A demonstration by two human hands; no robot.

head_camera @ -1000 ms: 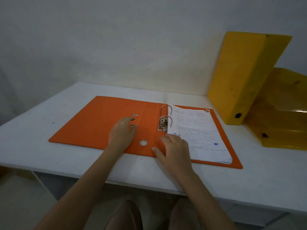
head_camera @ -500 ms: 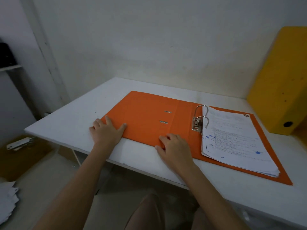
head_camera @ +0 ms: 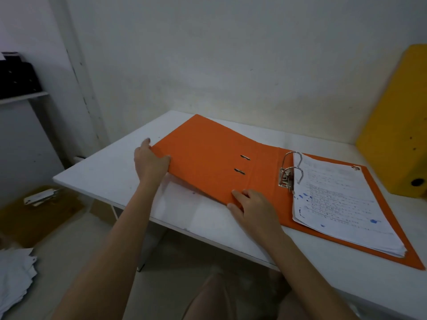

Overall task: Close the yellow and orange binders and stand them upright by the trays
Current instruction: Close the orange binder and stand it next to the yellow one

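The orange binder lies open on the white table, its metal rings holding a stack of written papers on the right half. My left hand grips the left edge of the front cover, which is raised a little off the table. My right hand rests on the near edge of the cover by the spine, thumb under it. The yellow binder stands closed and upright at the far right against the wall. The trays are out of view.
A wall runs close behind the table. On the floor to the left sit a brown box with a white object on it and a loose pile of papers. A dark shelf hangs at the far left.
My left hand slid from the middle of the cover to its left edge and lifted it off the table. My right hand shifted left along the near edge. The view turned left, hiding the trays.
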